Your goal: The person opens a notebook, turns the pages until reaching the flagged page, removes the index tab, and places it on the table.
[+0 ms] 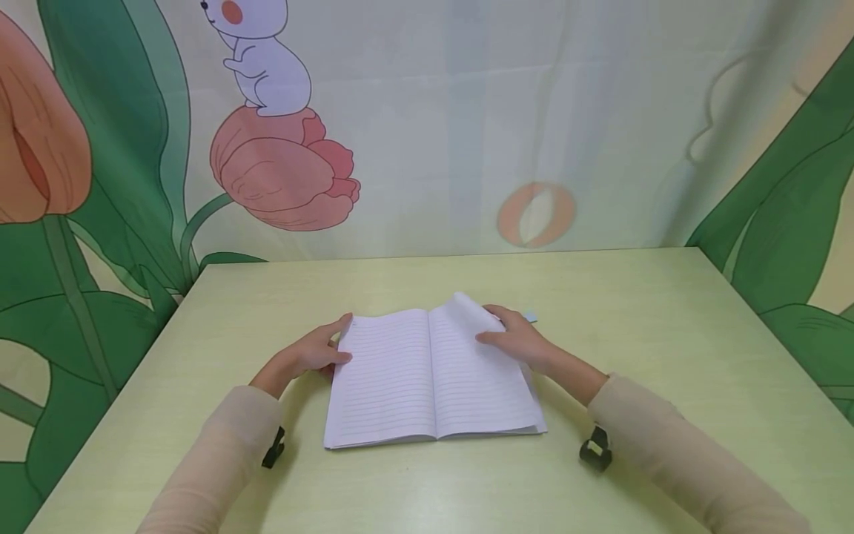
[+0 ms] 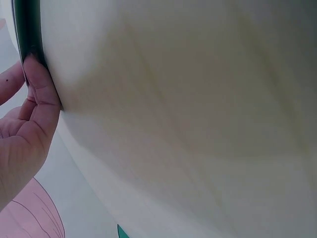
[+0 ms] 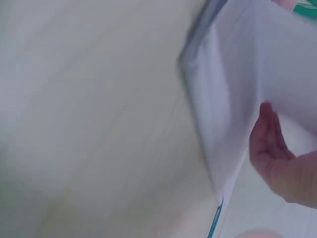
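An open notebook (image 1: 383, 393) with lined white pages lies on the table, its fold running toward the person. At the left edge, the left hand (image 1: 308, 350) grips the notebook, thumb on the page side. Its fingers (image 2: 42, 94) meet a dark green edge (image 2: 28, 29) in the left wrist view. The right hand (image 1: 520, 343) pinches a right-hand page (image 1: 463, 319), whose far corner is raised and bent. From the right wrist, that page (image 3: 292, 64) stands away from the stack of sheets (image 3: 223, 109) below, with the fingertips at its edge.
The pale wooden table (image 1: 414, 497) extends around the notebook. A small light blue piece (image 1: 530, 317) shows just beyond the right hand. Black wrist devices hang at the left cuff (image 1: 235, 423) and right cuff (image 1: 627, 408). A printed curtain (image 1: 427, 148) hangs behind the table.
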Demonstrator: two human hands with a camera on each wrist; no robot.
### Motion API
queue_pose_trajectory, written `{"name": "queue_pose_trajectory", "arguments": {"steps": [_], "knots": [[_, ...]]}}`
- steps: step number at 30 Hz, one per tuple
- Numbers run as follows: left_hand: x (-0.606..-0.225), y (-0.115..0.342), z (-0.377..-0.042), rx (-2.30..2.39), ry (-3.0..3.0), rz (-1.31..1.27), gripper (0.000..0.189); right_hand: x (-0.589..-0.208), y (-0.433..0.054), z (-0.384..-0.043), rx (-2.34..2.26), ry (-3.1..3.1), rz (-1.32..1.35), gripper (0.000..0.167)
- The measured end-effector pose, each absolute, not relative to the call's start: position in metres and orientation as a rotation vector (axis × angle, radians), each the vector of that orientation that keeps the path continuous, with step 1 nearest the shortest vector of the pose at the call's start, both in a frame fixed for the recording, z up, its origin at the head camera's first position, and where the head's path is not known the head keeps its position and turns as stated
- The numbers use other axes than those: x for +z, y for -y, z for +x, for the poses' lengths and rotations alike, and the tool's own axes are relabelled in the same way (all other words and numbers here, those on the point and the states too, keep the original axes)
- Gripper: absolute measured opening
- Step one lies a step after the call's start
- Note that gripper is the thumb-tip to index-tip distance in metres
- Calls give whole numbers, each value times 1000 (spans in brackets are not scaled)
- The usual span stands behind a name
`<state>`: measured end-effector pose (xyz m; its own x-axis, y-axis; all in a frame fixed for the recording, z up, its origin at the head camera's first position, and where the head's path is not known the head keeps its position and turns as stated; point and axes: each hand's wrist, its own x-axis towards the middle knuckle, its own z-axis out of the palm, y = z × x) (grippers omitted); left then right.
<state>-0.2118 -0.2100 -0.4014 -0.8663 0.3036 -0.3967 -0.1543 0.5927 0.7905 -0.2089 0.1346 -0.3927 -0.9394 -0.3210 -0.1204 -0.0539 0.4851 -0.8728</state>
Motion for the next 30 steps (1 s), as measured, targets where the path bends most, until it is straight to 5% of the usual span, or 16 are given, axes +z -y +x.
{"name": "queue_pose_trajectory", "arguments": {"steps": [8, 16, 22, 27, 30], "knots": [[-402, 210, -212, 1222, -2312, 123, 77, -383, -112, -203, -1692, -2068, -279, 75], [-403, 210, -213, 1209, -2320, 108, 76, -386, -81, -192, -1449, -2137, -546, 78], [-400, 212, -211, 1246, -2278, 144, 72, -384, -69, -180, -1155, -2241, -789, 67], [-399, 213, -210, 1295, -2236, 127, 51, -386, -69, -176, -943, -2273, -964, 50], [-398, 212, -211, 1301, -2236, 82, 58, -388, -69, -175, -868, -2278, -1081, 45]]}}
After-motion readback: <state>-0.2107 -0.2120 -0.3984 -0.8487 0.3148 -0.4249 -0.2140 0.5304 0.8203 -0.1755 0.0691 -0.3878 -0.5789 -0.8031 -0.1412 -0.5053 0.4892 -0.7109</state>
